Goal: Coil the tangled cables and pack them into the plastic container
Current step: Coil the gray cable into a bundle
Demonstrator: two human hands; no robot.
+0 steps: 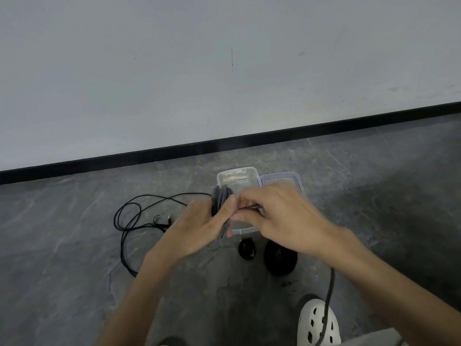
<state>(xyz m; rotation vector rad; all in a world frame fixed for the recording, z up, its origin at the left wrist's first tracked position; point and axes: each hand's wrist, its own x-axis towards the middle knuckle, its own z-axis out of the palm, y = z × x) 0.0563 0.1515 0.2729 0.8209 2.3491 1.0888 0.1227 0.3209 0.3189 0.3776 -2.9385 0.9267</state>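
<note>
From the head view, your left grip (199, 228) is closed around a grey coil (219, 198) of cable. The thumb lies across its front, and the loops stand upright out of the top of the hand. Your right grip (279, 218) meets it from the other side, with thumb and forefinger pinched narrowly on a thin dark cable end (252, 207) just beside the coil. Both hands are raised over the floor (74, 233), in front of the plastic container (235, 171).

The container sits open on the floor near its far edge, where a black baseboard (224, 143) runs under a pale wall (224, 71). Your hands hide most of the container, so you cannot tell what is inside it. Its lid (282, 177) lies flat just beside it on the right, touching or nearly touching it.

A loose black cable (129, 221) sprawls in open loops on the floor to the left of your left hand, its plug lying near your wrist. On the near side of the container lie a small black coil (246, 248) and, to its right, a larger black coil (280, 258), partly under your right wrist.

A dark cable (329, 290) drops from below your right forearm and crosses a white perforated shoe (316, 323) at the near edge of the floor. You cannot tell whether it joins the pinched end.
</note>
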